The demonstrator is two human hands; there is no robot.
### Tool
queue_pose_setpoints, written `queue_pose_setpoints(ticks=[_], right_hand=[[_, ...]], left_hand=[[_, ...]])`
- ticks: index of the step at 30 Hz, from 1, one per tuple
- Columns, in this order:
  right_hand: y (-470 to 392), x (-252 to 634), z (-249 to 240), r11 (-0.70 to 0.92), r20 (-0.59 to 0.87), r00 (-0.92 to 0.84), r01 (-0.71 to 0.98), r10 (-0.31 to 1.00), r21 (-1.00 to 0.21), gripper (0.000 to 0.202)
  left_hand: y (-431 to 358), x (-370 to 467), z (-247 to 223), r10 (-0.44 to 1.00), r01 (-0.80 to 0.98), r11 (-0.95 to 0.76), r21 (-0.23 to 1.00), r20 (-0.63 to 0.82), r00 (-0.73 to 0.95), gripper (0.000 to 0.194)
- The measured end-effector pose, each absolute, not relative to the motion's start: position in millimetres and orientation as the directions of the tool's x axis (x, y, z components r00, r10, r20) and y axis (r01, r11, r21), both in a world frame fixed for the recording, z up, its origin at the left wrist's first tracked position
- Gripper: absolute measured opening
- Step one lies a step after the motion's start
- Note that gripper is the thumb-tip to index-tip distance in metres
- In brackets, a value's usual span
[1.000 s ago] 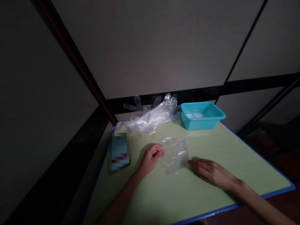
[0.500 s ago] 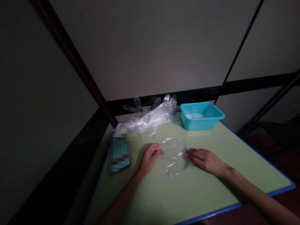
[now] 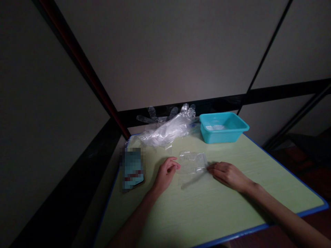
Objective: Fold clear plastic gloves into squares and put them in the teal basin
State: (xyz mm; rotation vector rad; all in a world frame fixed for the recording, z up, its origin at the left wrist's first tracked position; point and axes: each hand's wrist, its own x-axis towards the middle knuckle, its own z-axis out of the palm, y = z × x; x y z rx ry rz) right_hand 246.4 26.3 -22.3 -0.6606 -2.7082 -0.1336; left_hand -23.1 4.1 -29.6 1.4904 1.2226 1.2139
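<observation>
A clear disposable plastic glove [image 3: 192, 162] is stretched flat between my two hands near the middle of the table, its lower part folded up. My left hand [image 3: 167, 170] pinches its left edge between thumb and fingertips. On the other side, my right hand [image 3: 226, 175] has its fingers closed on the right edge. A faint shadow lies on the table just below the glove. Behind it rests a pile of clear plastic gloves [image 3: 168, 131], some with their fingers standing up against the wall.
A turquoise plastic basin [image 3: 221, 136] with something whitish and clear inside stands at the back right. At the left edge lies a phone-like object [image 3: 133, 172], its surface blurred out. The pale green table [image 3: 196, 217] has a blue rim and meets panelled walls behind.
The glove's lower part has come up off the table, folding it into a shorter strip. Both hands have stayed almost where they were.
</observation>
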Motion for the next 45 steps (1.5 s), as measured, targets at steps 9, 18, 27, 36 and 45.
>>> queue_pose_setpoints(ticks=[9,18,27,36,45], right_hand=[[25,248,-24,0.885,0.354,-0.821,0.462,0.449,-0.052,0.024],[30,241,-14,0.739,0.273,-0.7,0.537,0.66,-0.408,0.026],[54,218,-12,0.358,0.081,-0.407,0.671,0.91,-0.65,0.016],[59,206,-25,0.187,0.057,-0.193,0.769,0.98,-0.611,0.012],[53,199,-26,0.15,0.099,-0.114,0.819,0.988,-0.554,0.011]], left_hand=[[5,-22,-28,0.986,0.209,-0.162,0.964,0.15,0.072,0.019],[17,-29,-23,0.987,0.198,-0.085,0.977,0.056,0.147,0.023],[47,-32,-20,0.986,0.243,0.058,0.968,-0.094,0.139,0.019],[63,-20,-28,0.991,0.215,0.078,0.974,-0.098,0.086,0.023],[59,-20,-29,0.997,0.251,0.015,0.968,-0.034,0.072,0.025]])
